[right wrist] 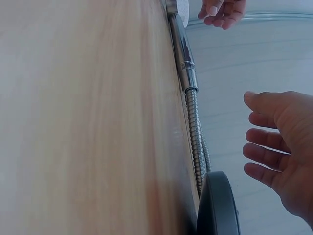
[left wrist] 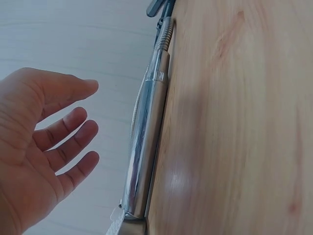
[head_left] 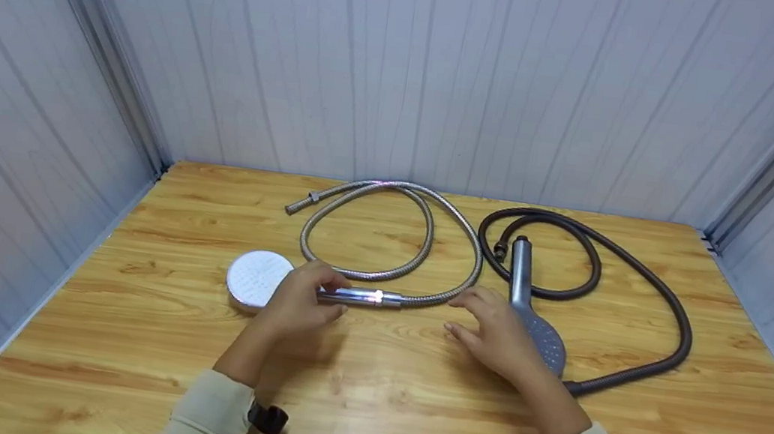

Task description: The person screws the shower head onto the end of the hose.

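Observation:
A chrome hand shower with a round white face [head_left: 259, 278] lies on the wooden table, its handle [left wrist: 146, 142] joined to a silver metal hose [head_left: 447, 299]. Over that handle hovers my left hand [head_left: 303, 300], fingers loosely bent and holding nothing. My right hand [head_left: 496, 331] hangs in the air between the silver hose and a dark grey hand shower [head_left: 545, 341], its fingers relaxed and apart from both. The grey shower's handle [head_left: 522, 270] points to the back, with its threaded end bare. In the head view the right hand covers part of the grey head.
A dark hose [head_left: 682, 326] loops across the right of the table [head_left: 358, 425], one end near the grey shower head. The silver hose's free end [head_left: 291, 208] lies at the back left. Pale panel walls [head_left: 423, 71] enclose the table's back and sides.

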`<state>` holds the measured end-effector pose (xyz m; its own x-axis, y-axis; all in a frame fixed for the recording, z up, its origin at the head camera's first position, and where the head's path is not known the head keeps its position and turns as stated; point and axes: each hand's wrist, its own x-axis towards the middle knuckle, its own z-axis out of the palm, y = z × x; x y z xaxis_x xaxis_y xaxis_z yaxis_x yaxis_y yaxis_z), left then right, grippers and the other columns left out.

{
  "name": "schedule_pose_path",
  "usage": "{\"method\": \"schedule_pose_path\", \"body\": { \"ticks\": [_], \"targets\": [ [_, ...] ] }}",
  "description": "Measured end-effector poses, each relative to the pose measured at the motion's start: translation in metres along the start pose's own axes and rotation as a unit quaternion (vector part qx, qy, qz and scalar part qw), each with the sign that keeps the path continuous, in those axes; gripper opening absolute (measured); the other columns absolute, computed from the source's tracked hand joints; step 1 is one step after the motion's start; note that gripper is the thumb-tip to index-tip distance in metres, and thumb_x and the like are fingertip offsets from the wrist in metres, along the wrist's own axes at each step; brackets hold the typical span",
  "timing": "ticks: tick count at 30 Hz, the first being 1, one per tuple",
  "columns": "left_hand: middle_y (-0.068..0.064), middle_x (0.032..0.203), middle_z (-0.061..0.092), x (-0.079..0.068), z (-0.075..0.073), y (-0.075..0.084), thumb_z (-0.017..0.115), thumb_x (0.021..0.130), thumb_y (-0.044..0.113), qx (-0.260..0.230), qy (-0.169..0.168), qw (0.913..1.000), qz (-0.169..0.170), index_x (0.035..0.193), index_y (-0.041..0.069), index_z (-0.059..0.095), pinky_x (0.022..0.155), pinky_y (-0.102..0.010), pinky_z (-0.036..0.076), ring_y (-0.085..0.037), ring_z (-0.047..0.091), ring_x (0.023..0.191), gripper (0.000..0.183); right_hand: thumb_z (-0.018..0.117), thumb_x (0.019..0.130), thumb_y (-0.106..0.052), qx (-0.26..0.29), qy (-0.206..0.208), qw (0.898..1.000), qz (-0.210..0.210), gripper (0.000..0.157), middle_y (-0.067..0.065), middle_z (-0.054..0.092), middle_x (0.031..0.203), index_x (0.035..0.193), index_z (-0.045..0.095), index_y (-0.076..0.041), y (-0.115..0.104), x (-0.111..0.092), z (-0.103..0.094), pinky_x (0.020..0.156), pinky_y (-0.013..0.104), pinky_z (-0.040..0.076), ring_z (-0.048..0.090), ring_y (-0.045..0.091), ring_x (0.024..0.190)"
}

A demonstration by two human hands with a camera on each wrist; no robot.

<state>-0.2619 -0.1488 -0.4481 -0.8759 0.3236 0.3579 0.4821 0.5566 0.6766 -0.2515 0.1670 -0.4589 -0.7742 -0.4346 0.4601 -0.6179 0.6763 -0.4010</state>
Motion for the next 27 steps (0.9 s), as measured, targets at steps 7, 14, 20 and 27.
{"method": "schedule_pose_path", "body": {
  "ticks": [7, 14, 20, 27],
  "targets": [
    [-0.009, 0.097, 0.062, -0.001, 0.004, 0.004, 0.08, 0.074, -0.001, -0.013, 0.003, 0.9998, 0.015, 0.098, 0.004, 0.071, 0.081, -0.049, 0.049, -0.027, 0.059, 0.092, 0.026, 0.078, 0.084, -0.017, -0.003, 0.002, 1.0, 0.006, 0.03, 0.009, 0.064, 0.111, 0.109, 0.069, -0.005, 0.002, -0.007, -0.006, 0.088, 0.045, 0.048, 0.058, 0.029, 0.104],
    [-0.006, 0.1, 0.063, -0.003, 0.009, 0.01, 0.081, 0.075, 0.003, -0.035, -0.004, 0.9991, 0.021, 0.099, 0.005, 0.07, 0.084, -0.05, 0.048, -0.029, 0.059, 0.096, 0.027, 0.079, 0.082, -0.014, -0.003, 0.02, 1.0, -0.012, 0.028, 0.008, 0.064, 0.108, 0.107, 0.069, -0.005, 0.007, -0.014, -0.013, 0.088, 0.045, 0.047, 0.059, 0.028, 0.103],
    [-0.005, 0.099, 0.062, -0.003, 0.015, 0.015, 0.082, 0.075, 0.005, -0.042, -0.005, 0.9985, 0.035, 0.099, 0.002, 0.07, 0.081, -0.049, 0.049, -0.031, 0.058, 0.092, 0.026, 0.08, 0.081, -0.014, -0.004, 0.031, 0.999, -0.025, 0.028, 0.008, 0.064, 0.107, 0.105, 0.07, -0.005, 0.01, -0.019, -0.02, 0.087, 0.045, 0.048, 0.059, 0.027, 0.101],
    [-0.006, 0.1, 0.062, -0.002, 0.021, 0.024, 0.081, 0.077, 0.006, -0.066, -0.021, 0.9973, 0.025, 0.1, 0.005, 0.07, 0.084, -0.048, 0.05, -0.033, 0.06, 0.096, 0.025, 0.081, 0.079, -0.012, -0.017, 0.034, 0.999, -0.03, 0.029, 0.007, 0.064, 0.108, 0.105, 0.07, -0.005, 0.014, -0.026, -0.03, 0.086, 0.044, 0.048, 0.058, 0.025, 0.102]
  ]
}}
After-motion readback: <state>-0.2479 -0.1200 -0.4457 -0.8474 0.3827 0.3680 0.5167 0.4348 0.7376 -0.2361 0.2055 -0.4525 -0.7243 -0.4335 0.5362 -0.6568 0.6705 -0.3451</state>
